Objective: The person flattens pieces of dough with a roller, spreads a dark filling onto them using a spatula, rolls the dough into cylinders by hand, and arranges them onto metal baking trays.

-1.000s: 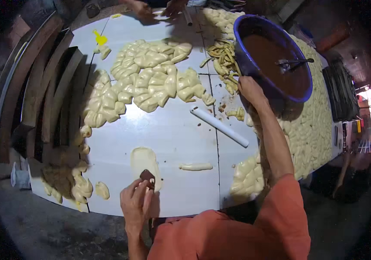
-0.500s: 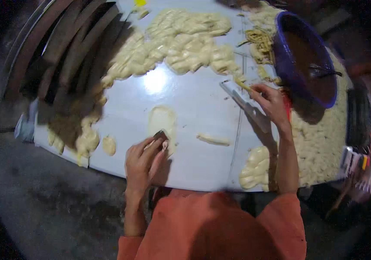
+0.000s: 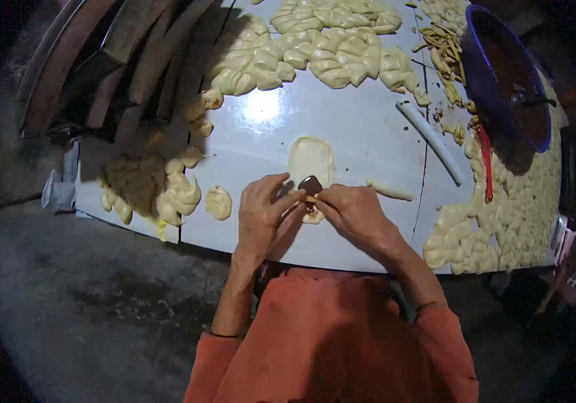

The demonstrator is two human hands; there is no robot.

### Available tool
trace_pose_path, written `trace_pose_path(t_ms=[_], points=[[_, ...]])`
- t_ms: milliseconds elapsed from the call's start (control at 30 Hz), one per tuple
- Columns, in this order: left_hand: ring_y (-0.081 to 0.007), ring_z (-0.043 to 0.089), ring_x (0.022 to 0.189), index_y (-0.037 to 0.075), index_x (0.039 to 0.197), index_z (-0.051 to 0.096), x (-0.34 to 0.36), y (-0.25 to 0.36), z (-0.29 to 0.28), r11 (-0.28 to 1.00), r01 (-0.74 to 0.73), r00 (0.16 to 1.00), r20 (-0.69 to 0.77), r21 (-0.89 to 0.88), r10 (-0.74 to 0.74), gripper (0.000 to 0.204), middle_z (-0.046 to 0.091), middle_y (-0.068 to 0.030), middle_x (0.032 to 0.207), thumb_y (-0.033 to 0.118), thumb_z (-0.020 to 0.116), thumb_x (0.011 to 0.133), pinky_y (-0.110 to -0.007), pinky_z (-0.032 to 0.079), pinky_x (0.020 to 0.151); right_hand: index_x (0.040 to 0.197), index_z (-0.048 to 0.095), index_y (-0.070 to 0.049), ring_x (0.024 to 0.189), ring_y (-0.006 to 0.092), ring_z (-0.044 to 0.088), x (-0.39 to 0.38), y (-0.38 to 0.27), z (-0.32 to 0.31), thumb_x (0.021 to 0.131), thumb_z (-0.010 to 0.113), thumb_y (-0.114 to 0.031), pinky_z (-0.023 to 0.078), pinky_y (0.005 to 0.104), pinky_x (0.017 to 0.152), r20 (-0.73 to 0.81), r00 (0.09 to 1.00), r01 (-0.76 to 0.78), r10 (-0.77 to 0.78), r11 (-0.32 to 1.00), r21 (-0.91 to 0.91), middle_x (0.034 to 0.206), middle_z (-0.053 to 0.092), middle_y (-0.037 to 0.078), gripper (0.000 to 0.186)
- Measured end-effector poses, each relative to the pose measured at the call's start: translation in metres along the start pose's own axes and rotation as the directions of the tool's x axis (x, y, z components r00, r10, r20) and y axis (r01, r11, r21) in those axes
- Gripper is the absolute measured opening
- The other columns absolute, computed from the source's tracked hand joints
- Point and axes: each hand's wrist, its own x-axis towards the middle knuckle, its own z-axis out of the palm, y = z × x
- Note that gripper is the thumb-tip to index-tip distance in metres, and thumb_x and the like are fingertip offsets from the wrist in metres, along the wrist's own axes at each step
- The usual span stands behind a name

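A flattened oblong of pale dough (image 3: 311, 154) lies on the white tabletop in front of me. On its lower half is a glossy dark brown patch (image 3: 310, 184), partly hidden by my fingers. My left hand (image 3: 264, 211) is closed at the near end of the dough, fingertips pinched together. From the other side my right hand (image 3: 357, 213) pinches too. Between both sets of fingertips is a thin yellowish stick (image 3: 308, 199), just over the dough. A rolled dough piece (image 3: 391, 190) rests right of my right hand, and a small round dough piece (image 3: 219, 203) lies left of my left hand.
Dough pieces (image 3: 345, 57) cover the far side, more (image 3: 503, 221) the right. A purple basin (image 3: 476, 74) of brown mixture stands far right, near yellowish sticks (image 3: 441, 50). A white rod (image 3: 430, 143) and a red-handled tool (image 3: 485, 164) lie nearby. Dark curved troughs (image 3: 113, 60) stand left.
My right hand has come from the sticks beside the basin to the flattened dough, bringing a stick. It now meets my left hand there. The whole view has shifted.
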Motion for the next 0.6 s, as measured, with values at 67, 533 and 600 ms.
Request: trace_pose_path(t_ms=[67, 533, 600], points=[[-0.0321, 0.06, 0.117, 0.014, 0.106, 0.077, 0.009, -0.001, 0.0, 0.999, -0.039, 0.999, 0.028, -0.035, 0.04, 0.024, 0.064, -0.0129, 0.127, 0.018, 0.079, 0.083, -0.046, 0.045, 0.098, 0.097, 0.067, -0.01, 0.07, 0.0334, 0.068, -0.002, -0.007, 0.002, 0.097, 0.063, -0.028, 0.053, 0.0442, 0.06, 0.01, 0.999, -0.043, 0.044, 0.995, -0.091, 0.081, 0.066, 0.01, 0.019], [-0.0307, 0.059, 0.118, 0.011, 0.105, 0.076, 0.018, -0.011, 0.01, 0.982, -0.133, 0.981, 0.122, -0.136, 0.15, 0.024, 0.066, -0.0101, 0.125, 0.015, 0.079, 0.082, -0.047, 0.042, 0.099, 0.112, 0.074, -0.006, 0.1, 0.0353, 0.069, -0.027, 0.077, -0.126, 0.098, 0.059, -0.017, 0.054, 0.0431, 0.086, -0.714, 0.627, -0.558, 0.312, 0.819, -0.133, 0.105, 0.073, 0.014, 0.023], [-0.0309, 0.059, 0.118, 0.011, 0.11, 0.075, 0.015, -0.012, 0.007, 0.983, -0.123, 0.984, 0.112, -0.134, 0.138, 0.029, 0.066, -0.0102, 0.126, 0.016, 0.079, 0.082, -0.047, 0.042, 0.099, 0.115, 0.074, -0.008, 0.103, 0.0353, 0.069, -0.026, 0.111, -0.143, 0.097, 0.058, -0.017, 0.054, 0.0438, 0.09, -0.739, 0.635, -0.57, 0.226, 0.783, -0.25, 0.11, 0.074, 0.014, 0.026]])
